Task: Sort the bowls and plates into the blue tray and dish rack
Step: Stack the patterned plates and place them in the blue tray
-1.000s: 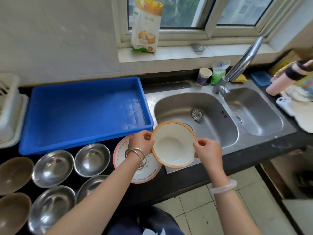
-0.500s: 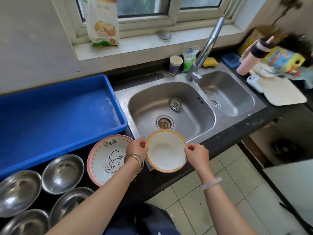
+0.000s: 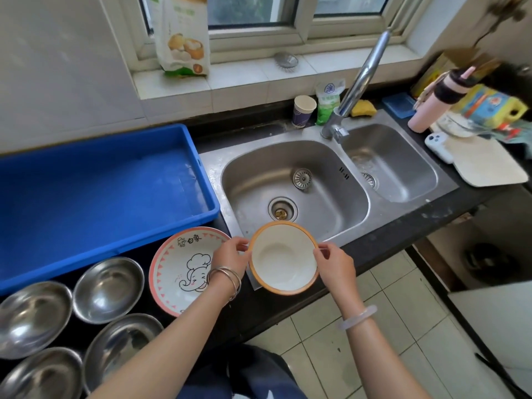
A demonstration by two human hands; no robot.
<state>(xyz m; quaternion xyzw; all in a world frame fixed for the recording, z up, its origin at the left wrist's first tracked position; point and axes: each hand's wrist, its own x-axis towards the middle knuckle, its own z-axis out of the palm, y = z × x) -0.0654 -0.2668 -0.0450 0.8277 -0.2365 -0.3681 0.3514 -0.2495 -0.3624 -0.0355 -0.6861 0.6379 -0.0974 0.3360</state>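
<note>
Both hands, left hand [image 3: 230, 259] and right hand [image 3: 335, 263], pinch an orange-rimmed bowl [image 3: 283, 257] above the worktop's front edge, beside the elephant plate [image 3: 178, 269]

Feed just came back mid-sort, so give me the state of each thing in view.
Orange-rimmed bowl: held by both hands, empty.
Left hand: gripping bowl rim.
Right hand: gripping bowl rim.
Blue tray: empty.
Elephant plate: flat on counter.
Steel bowls: upright, empty.
Tap: off.

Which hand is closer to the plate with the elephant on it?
Left. The left hand grips the orange-rimmed bowl right over the elephant plate's right edge. The right hand holds the bowl's far side, farther from the plate.
</note>
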